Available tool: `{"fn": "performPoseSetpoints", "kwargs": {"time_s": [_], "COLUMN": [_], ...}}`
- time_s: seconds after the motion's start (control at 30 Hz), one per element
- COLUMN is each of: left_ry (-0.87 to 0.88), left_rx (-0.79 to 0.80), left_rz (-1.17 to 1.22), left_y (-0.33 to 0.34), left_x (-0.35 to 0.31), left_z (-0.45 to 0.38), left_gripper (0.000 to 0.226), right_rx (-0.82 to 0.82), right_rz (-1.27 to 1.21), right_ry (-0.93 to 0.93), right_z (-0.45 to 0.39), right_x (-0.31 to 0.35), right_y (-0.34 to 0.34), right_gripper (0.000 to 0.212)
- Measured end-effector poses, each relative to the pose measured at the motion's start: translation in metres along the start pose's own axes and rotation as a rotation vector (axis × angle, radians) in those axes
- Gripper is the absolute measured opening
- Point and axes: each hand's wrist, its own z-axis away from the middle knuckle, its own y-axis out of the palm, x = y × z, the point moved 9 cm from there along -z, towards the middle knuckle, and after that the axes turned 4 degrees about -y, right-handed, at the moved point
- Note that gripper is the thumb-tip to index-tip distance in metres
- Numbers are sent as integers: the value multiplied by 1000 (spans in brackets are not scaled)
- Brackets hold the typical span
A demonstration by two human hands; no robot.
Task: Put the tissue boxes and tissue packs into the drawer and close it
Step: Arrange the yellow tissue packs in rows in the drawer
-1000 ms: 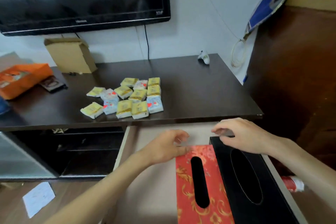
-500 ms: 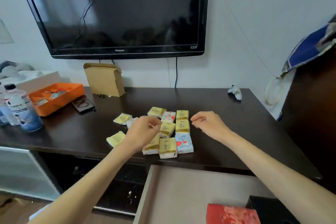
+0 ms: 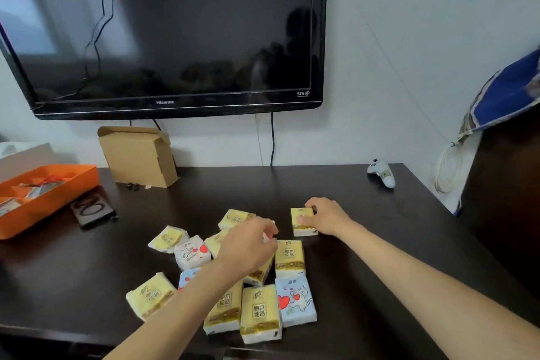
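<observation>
Several small tissue packs, yellow ones [image 3: 289, 257] and white ones with red hearts [image 3: 295, 299], lie clustered on the dark table [image 3: 365, 242]. My right hand [image 3: 325, 216] grips a yellow pack [image 3: 301, 218] at the cluster's far right edge. My left hand [image 3: 251, 245] curls over the middle of the cluster, fingers closing on a pack that it mostly hides. The drawer and the tissue boxes are out of view below the frame.
An orange tray [image 3: 58, 193] sits at the far left, with a dark flat case [image 3: 92, 209] beside it. A cardboard box [image 3: 137, 155] stands by the wall under the television [image 3: 175, 32]. A white controller [image 3: 382, 174] lies at the back right. A dark cabinet [image 3: 508, 199] is on the right.
My view rose from the drawer to the tabletop. Both hands left the tissue boxes in the drawer and reached onto the packs; the right hand has closed on a yellow pack.
</observation>
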Motion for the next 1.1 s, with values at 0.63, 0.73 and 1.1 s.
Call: {"fn": "performPoseSetpoints", "kwargs": {"time_s": [0.63,0.73,1.1], "left_ry": [198,245,363], "left_rx": [273,189,178], "left_rz": [-269,-185,-21], "left_y": [27,-4,-36], "left_x": [-77,-90,-42], "left_z": [-14,11,213], "left_gripper": [70,70,71], "right_rx": [84,-1,53], "right_rz": [274,207,8], "right_ry": [-103,-142,-297], "right_z": [141,171,314], "right_x": [-59,-42,30], "right_y": [-53,-63,5], "right_gripper": [74,74,60]}}
